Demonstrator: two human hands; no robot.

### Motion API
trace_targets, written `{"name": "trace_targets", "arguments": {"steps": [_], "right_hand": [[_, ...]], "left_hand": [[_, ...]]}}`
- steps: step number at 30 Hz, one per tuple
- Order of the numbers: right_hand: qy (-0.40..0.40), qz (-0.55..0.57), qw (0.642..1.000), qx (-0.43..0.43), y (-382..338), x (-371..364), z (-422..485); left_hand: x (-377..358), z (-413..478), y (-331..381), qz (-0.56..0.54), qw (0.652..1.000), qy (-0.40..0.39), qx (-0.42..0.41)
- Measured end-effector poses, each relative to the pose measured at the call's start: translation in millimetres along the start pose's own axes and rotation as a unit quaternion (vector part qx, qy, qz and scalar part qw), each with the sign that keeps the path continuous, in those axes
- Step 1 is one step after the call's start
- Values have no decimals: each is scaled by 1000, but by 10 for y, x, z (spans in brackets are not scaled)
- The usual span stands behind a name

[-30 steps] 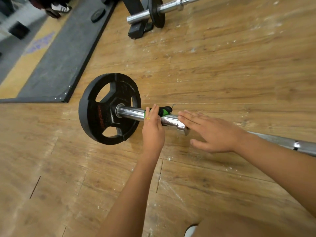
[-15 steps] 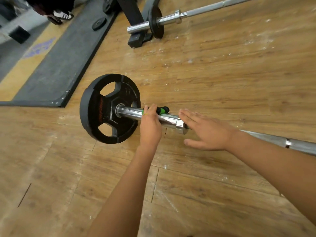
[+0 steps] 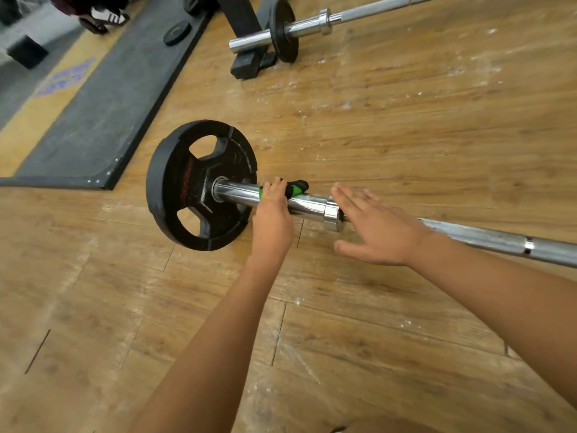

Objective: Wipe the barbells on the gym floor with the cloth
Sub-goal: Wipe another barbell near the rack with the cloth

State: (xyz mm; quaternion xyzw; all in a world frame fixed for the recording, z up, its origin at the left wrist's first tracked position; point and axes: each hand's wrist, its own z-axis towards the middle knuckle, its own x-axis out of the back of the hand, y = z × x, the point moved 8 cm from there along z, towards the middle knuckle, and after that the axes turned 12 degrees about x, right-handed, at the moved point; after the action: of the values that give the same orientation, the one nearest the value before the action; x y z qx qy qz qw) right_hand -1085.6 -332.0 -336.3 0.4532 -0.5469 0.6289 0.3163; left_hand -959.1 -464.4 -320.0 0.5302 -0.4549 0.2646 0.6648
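A chrome barbell (image 3: 487, 237) lies across the wooden floor with a black weight plate (image 3: 190, 185) on its left sleeve. My left hand (image 3: 272, 220) grips the sleeve, its fingers curled over a green and black collar clip (image 3: 296, 188) beside the plate. My right hand (image 3: 377, 232) is flat with straight fingers, resting on the bar just right of the chrome shoulder ring (image 3: 332, 214). No cloth is visible.
A second barbell (image 3: 327, 21) with a small black plate (image 3: 282, 29) lies at the top, beside a black rack foot (image 3: 246, 65). A grey rubber mat (image 3: 103, 98) with a small loose plate (image 3: 176, 33) covers the upper left. Someone's shoes (image 3: 103, 17) stand far left.
My left hand has slid slightly left along the sleeve toward the plate with the clip. The right hand stays flat near the shoulder ring. The camera has tilted a little.
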Motion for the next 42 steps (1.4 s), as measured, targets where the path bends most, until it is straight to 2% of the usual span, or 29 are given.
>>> {"name": "trace_targets", "arguments": {"steps": [4,8,17,26,35,42], "right_hand": [[6,-6,1000,0,51,-6,54],[4,-17,1000,-1,92,-20,45],[3,-22,999,-27,81,-22,63],[-40,29,999,-15,12,-24,14],[-23,2,1000,-15,-123,-85,-42],[-31,17,999,-8,-189,-106,-77]], "left_hand": [[68,333,62,26,999,18,21],[-8,292,74,40,999,35,-7],[-10,444,126,68,997,-24,-29],[26,339,51,56,996,-69,3],[51,170,-48,32,998,-41,20],[-13,-155,105,5,994,-85,-69]]}}
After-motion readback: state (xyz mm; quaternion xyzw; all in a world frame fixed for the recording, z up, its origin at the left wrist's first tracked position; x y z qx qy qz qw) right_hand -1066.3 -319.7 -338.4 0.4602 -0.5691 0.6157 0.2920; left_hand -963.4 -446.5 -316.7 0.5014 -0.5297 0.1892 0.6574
